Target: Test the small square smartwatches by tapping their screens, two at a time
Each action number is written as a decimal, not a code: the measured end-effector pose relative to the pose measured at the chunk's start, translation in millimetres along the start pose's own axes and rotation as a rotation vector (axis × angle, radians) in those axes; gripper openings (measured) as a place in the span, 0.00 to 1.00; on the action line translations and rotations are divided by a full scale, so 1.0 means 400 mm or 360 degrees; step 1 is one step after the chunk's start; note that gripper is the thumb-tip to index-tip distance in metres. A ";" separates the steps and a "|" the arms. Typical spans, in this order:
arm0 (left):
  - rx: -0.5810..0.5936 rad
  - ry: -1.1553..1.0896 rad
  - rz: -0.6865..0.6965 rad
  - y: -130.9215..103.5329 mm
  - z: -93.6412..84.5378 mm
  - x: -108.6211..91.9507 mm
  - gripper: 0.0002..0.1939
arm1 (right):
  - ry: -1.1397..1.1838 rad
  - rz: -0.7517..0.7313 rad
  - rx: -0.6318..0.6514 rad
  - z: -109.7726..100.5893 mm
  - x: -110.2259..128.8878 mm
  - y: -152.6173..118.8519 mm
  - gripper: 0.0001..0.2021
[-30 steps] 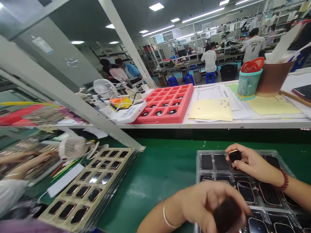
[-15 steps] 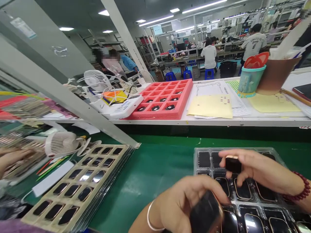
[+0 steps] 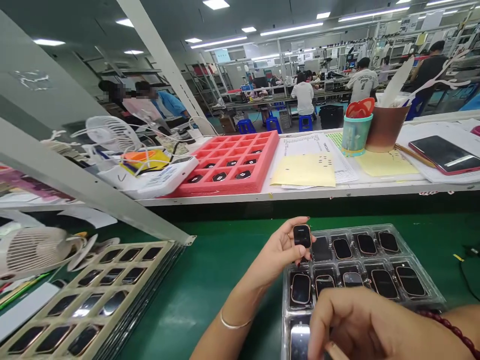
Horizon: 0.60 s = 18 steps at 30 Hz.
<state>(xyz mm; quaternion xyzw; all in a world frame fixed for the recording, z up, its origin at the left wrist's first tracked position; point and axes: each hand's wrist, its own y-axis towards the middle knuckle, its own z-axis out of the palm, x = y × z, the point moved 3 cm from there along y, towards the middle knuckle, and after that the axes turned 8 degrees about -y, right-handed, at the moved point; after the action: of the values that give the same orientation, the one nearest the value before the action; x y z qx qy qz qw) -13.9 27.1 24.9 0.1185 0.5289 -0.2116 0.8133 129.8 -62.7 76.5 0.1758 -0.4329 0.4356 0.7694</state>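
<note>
A smartwatch body with a dark screen and gold-coloured rim (image 3: 302, 236) is pinched in my left hand (image 3: 281, 250), held up at the far left corner of a clear plastic tray (image 3: 423, 260). My right hand (image 3: 356, 320), with a red bead bracelet at its wrist, hangs over the near part of that tray, fingers curled downward. What its fingertips hold, if anything, is hidden. Several similar watch bodies sit screen-up in the tray's pockets, among them one (image 3: 384, 283) just beyond my right hand.
On the left stands a stack of beige trays (image 3: 101, 285) holding dark watch screens, beside a white fan (image 3: 33, 250). A slanted metal post (image 3: 150, 215) rises there. The shelf (image 3: 307, 194) ahead bears a red foam tray (image 3: 258, 182), papers, cups and a phone (image 3: 448, 152).
My left hand has moved forward and up with a watch body. My right hand has drawn back towards me, and the watch it held is out of sight. The view has shifted right.
</note>
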 end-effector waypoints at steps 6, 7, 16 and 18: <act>-0.0203 0.0162 0.0098 0.005 -0.001 -0.006 0.17 | -0.0580 -0.0258 -0.0407 -0.182 0.062 0.054 0.21; -0.0228 0.0191 0.0109 0.006 0.000 -0.007 0.15 | -0.0688 -0.0261 -0.0489 -0.213 0.066 0.063 0.21; -0.0189 0.0332 0.0091 0.007 -0.001 -0.001 0.15 | -0.1224 -0.0332 -0.0544 -0.250 0.054 0.070 0.21; -0.0165 0.0355 0.0096 0.007 -0.001 0.001 0.15 | -0.1254 -0.0316 -0.0554 -0.249 0.057 0.068 0.20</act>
<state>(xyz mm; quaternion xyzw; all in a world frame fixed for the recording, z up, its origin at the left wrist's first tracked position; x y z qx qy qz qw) -12.9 29.7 24.1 0.1150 0.6226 -0.1451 0.7603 164.2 28.8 36.2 0.2369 -0.7411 0.1797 0.6020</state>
